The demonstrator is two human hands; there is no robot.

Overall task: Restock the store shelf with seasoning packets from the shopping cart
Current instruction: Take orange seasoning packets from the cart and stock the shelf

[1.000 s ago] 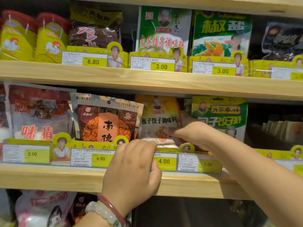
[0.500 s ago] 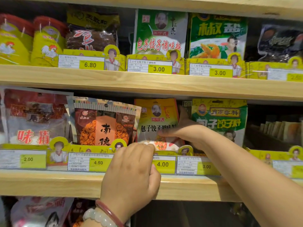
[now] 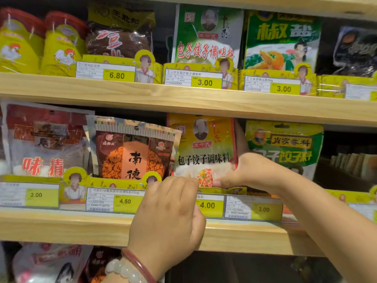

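A yellow seasoning packet (image 3: pixel 204 144) with a portrait and black lettering stands upright on the middle shelf (image 3: pixel 61 227), behind the 4.00 tag. My right hand (image 3: pixel 251 172) grips its lower right corner, thumb across the front and fingers behind. My left hand (image 3: pixel 167 213), with a bead bracelet on the wrist, has its fingers curled over the top of the yellow price label rail (image 3: pixel 253 209), right at the packet's lower left corner. Its fingertips are hidden. The shopping cart is out of view.
An orange-brown packet (image 3: pixel 130 152) leans just left of the yellow one, and a green packet (image 3: pixel 285 148) stands just right. A red and white bag (image 3: pixel 40 144) is at the far left. The upper shelf (image 3: pixel 183 101) hangs close above, full of packets.
The yellow packet has come up from a low, leaning position to stand upright. My right hand has slid down to its lower right corner. My left hand has stayed at the rail.
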